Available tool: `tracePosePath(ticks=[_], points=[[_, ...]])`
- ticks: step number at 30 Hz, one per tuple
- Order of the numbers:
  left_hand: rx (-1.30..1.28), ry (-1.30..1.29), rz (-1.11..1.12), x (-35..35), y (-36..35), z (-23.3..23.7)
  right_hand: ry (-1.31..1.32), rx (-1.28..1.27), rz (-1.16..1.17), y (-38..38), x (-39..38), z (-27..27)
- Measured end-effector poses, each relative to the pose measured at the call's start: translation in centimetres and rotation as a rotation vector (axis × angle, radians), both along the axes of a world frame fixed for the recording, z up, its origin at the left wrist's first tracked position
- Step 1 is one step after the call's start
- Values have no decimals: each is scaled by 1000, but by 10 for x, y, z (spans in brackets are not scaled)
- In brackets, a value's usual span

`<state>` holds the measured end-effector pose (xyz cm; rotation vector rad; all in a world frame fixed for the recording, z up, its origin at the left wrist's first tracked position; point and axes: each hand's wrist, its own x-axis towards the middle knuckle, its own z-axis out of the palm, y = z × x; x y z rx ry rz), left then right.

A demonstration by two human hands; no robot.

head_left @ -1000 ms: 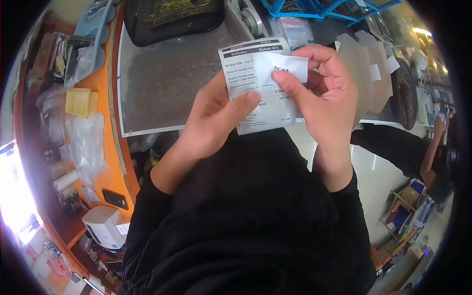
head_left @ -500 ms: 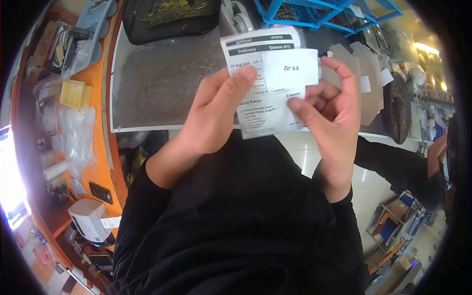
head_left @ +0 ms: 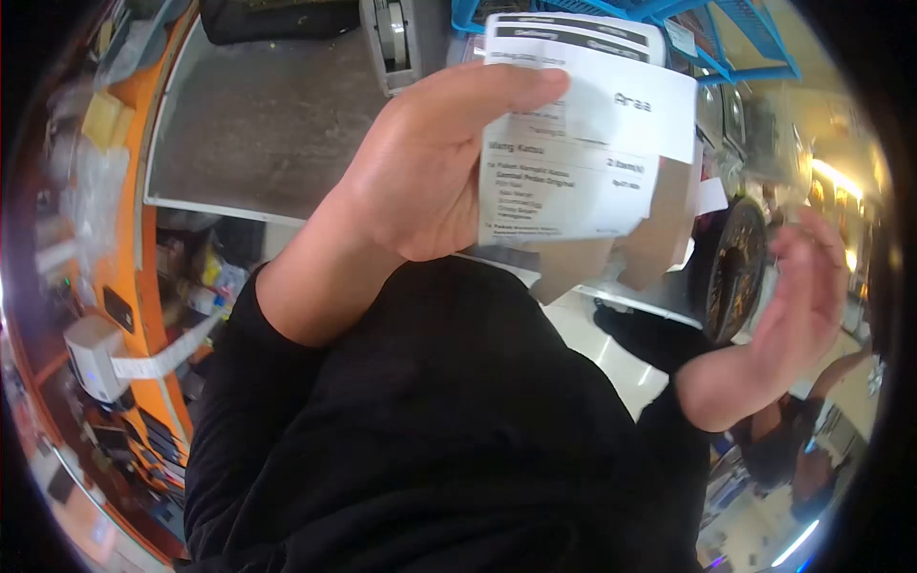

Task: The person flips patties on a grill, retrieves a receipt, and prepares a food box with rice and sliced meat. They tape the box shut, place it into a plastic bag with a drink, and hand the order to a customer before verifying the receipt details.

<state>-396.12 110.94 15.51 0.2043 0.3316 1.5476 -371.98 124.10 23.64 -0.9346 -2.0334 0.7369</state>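
- Head view, what is hard to see: the left hand [head_left: 430, 162] is covering the left edge of the receipt [head_left: 564, 186], and the fingers behind the paper are being hidden by it, so only the thumb is showing, lying across the front. Most of the small print is blurring beyond reading (the heading "Delivery" and the word "Araa" are just coming through). The right hand [head_left: 802, 306] is smearing at the picture's edge.
- Counting: two hands are showing, and two papers, one long receipt and one white label [head_left: 640, 105] lying over its upper right part. Several brown card pieces [head_left: 659, 239] are showing behind them, too overlapped to count.
- The receipt is being held up above the grey worktop [head_left: 258, 124], its long axis running up and down the picture, its printed head pointing away from the person toward the blue basket [head_left: 755, 38].
- The left fingers are pinching receipt and label together; the right fingers [head_left: 812, 248] are spreading loosely, holding nothing, well apart from the paper and beside a dark round plate [head_left: 731, 258].
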Motion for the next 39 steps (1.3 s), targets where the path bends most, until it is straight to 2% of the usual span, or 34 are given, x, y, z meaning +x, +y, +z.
tracePosePath(ticks=[1, 2, 4, 6, 7, 9, 12, 14, 15, 16, 17, 19, 21, 24, 26, 32, 35, 37, 39], points=[[26, -5, 12, 7, 9, 1, -188, 131, -49, 45, 27, 11], [64, -33, 19, 16, 17, 3, -52, 47, -100, 89, 37, 15], [64, -48, 54, 28, 31, 1, -355, 379, -123, 182, 56, 24], [85, -38, 98, 36, 43, -1, -200, 311, -155, 284, 77, 4], [106, -20, 127, 38, 48, -3, -324, 464, -71, 374, 115, -9], [110, 6, 188, 43, 56, -6, -284, 329, -138, 431, 119, -25], [83, -7, 263, 43, 64, -8, -859, 538, -238, 510, 136, -47], [95, -55, 284, 39, 68, -14, -1064, 378, -13, 571, 154, -67], [57, -64, 287, 38, 69, -14, -888, -64, -68, 566, 143, -73], [23, -75, 288, 36, 70, -15, -364, -621, -80, 589, 154, -76], [-9, -85, 286, 34, 72, -15, -354, -606, -109, 595, 152, -73], [-51, -120, 284, 33, 75, -16, -65, -708, -213, 630, 164, -73], [-77, -136, 281, 32, 78, -18, -253, -474, -152, 688, 208, -91], [-110, -98, 319, 33, 85, -20, -503, -187, -217, 681, 216, -98], [-162, -21, 366, 37, 88, -19, -593, -87, -238, 674, 213, -102], [-96, 8, 323, 36, 88, -23, -844, 174, -275, 659, 216, -117], [-151, -13, 281, 36, 82, -18, -1038, 341, -283, 658, 218, -129], [-150, -86, 308, 39, 76, -12, -1205, 507, -282, 655, 214, -131], [-194, -1, 403, 41, 71, -8, -1349, 627, -291, 655, 219, -134]])
